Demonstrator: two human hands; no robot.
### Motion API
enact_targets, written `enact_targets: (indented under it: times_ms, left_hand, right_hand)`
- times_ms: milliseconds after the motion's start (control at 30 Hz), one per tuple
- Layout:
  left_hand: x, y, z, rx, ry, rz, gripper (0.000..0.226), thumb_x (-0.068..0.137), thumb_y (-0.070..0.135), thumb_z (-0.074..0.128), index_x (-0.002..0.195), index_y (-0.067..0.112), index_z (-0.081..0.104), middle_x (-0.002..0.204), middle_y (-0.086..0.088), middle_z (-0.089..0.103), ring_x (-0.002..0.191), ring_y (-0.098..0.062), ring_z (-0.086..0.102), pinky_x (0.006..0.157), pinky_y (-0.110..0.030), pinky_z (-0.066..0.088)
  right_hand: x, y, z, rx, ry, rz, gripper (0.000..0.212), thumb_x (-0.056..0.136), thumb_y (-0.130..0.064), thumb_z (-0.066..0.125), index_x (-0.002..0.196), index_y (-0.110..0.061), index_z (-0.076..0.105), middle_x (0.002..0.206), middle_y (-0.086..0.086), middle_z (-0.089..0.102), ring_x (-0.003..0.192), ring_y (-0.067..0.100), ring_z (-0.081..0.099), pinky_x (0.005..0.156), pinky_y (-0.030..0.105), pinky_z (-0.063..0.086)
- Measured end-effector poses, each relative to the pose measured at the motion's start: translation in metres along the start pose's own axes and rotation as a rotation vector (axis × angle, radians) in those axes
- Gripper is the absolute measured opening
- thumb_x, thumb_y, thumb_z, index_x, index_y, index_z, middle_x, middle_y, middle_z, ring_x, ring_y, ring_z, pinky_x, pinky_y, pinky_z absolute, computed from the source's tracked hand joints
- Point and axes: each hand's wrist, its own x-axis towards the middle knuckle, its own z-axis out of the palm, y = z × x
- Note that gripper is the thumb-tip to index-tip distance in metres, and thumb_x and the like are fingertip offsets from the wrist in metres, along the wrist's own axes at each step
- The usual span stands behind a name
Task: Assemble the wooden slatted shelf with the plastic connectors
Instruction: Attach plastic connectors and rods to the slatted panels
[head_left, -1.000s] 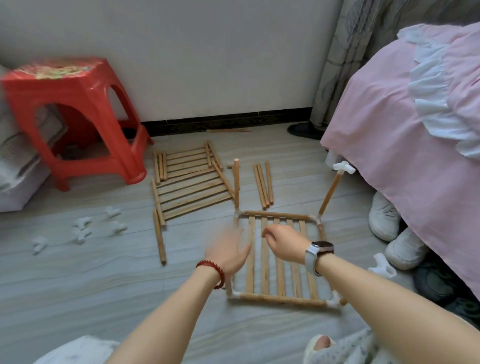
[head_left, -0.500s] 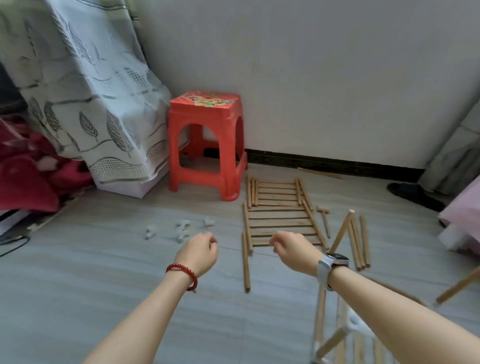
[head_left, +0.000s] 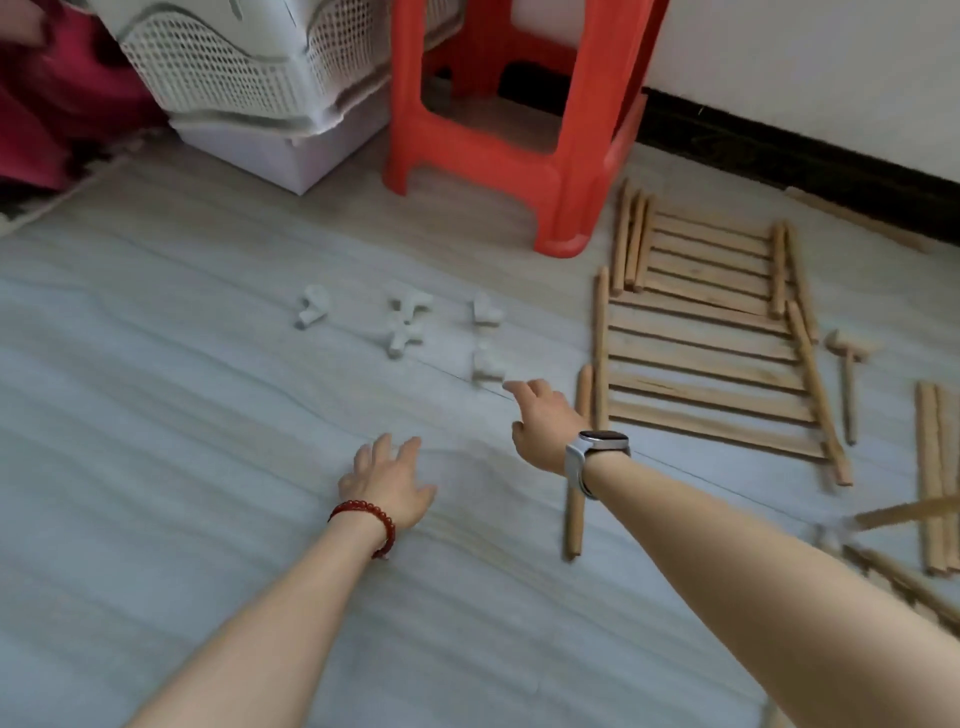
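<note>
- left hand (head_left: 387, 480) nearest, red bead bracelet (head_left: 366, 519) on the wrist, fingers spread and relaxed over the floor (head_left: 182, 441), holding nothing
- right hand (head_left: 540, 423), smartwatch (head_left: 597, 452) on the wrist, reaches forward with fingers extended, empty; fingertips just short of the closest white connector (head_left: 488, 368), can't tell if touching
- one loose wooden rod (head_left: 575, 467) lies on the floor just right of the right hand, partly under the wrist
- part-built frame (head_left: 893, 561) at the lower right edge, blurred, mostly out of view
- four more white plastic connectors (head_left: 405, 325) scattered on the floor beyond the hands, well apart from the wood
- slatted wooden panels (head_left: 711, 343) lie flat, overlapping, right of the connectors, loose rods along their sides
- small wooden mallet (head_left: 848, 379) right of the panels; more rods (head_left: 935, 478) at the far right edge
- red plastic stool (head_left: 519, 130) stands behind the panels; white mesh basket (head_left: 244, 67) on a box to its left; wall with dark skirting behind
</note>
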Motion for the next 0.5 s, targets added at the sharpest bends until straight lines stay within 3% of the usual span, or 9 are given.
enact_targets:
  times_ms: [67,167,267,367,500]
  left_hand:
    - [0.025,-0.004,0.012,0.068,-0.033,-0.014,0.076,0.09,0.056,0.043,0.149,0.037,-0.001,0.157,-0.003,-0.017,0.144,-0.028,-0.015,0.115,-0.051,0.004]
    - [0.045,-0.014,0.04,0.195,0.039,-0.021,0.078,0.086,0.071,0.024,0.146,0.04,-0.014,0.154,-0.003,-0.028,0.14,-0.031,-0.026,0.109,-0.057,-0.012]
    - [0.052,-0.019,0.061,0.234,0.155,-0.024,0.086,0.068,0.076,-0.007,0.145,0.041,-0.018,0.153,-0.002,-0.029,0.139,-0.032,-0.029,0.097,-0.055,-0.027]
    - [0.052,-0.022,0.066,0.232,0.139,-0.029,0.089,0.062,0.074,-0.013,0.145,0.041,-0.017,0.154,-0.002,-0.028,0.139,-0.032,-0.029,0.096,-0.054,-0.027]
    - [0.05,-0.022,0.06,0.264,0.078,-0.06,0.083,0.072,0.077,-0.007,0.144,0.038,-0.021,0.152,-0.003,-0.031,0.139,-0.033,-0.028,0.106,-0.059,-0.014]
  right_hand:
    - [0.044,-0.004,0.007,-0.022,0.03,0.01,0.06,0.092,-0.01,0.04,0.146,-0.024,0.02,0.15,0.01,0.02,0.13,0.033,0.03,0.098,0.044,0.037]
    - [0.091,-0.01,0.02,-0.068,0.039,-0.017,0.068,0.09,-0.006,0.042,0.148,-0.028,0.013,0.155,0.009,0.006,0.137,0.03,0.019,0.099,0.045,0.033]
    - [0.114,-0.007,0.042,-0.126,0.031,-0.059,0.051,0.091,-0.006,0.042,0.139,-0.019,0.033,0.149,0.013,0.014,0.128,0.035,0.028,0.089,0.043,0.037]
    - [0.103,-0.004,0.059,-0.153,0.109,-0.098,0.035,0.09,0.001,0.036,0.123,-0.007,0.045,0.138,0.016,0.025,0.112,0.035,0.039,0.07,0.036,0.036]
    - [0.071,0.01,0.058,0.134,0.051,-0.112,0.032,0.083,0.005,0.041,0.11,-0.012,0.048,0.12,0.006,0.03,0.091,0.031,0.046,0.064,0.032,0.039]
